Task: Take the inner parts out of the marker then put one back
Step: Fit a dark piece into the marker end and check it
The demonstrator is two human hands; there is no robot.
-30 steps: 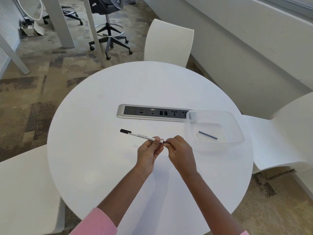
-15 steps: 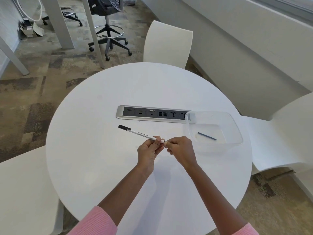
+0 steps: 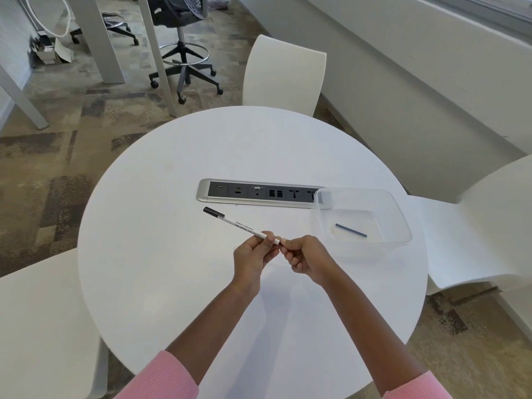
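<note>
The marker (image 3: 244, 227) is being held just above the table (image 3: 172, 269), its black-capped end (image 3: 213, 211) pointing away and leftward. The left hand (image 3: 253, 256) is pinching the barrel near its other end. The right hand (image 3: 308, 259), fingers curled, is pinching that end's very tip.

A second ago a short dark piece was showing between the hands. Now only the white rim is showing, so that part is probably going back inside, though it may be hiding in the right fist.

Right of the marker, a dark rod (image 3: 350, 230) is lying unmoved in a clear tub (image 3: 403, 226). Beyond the marker, a power strip (image 3: 259, 194) is sitting in the tabletop.
</note>
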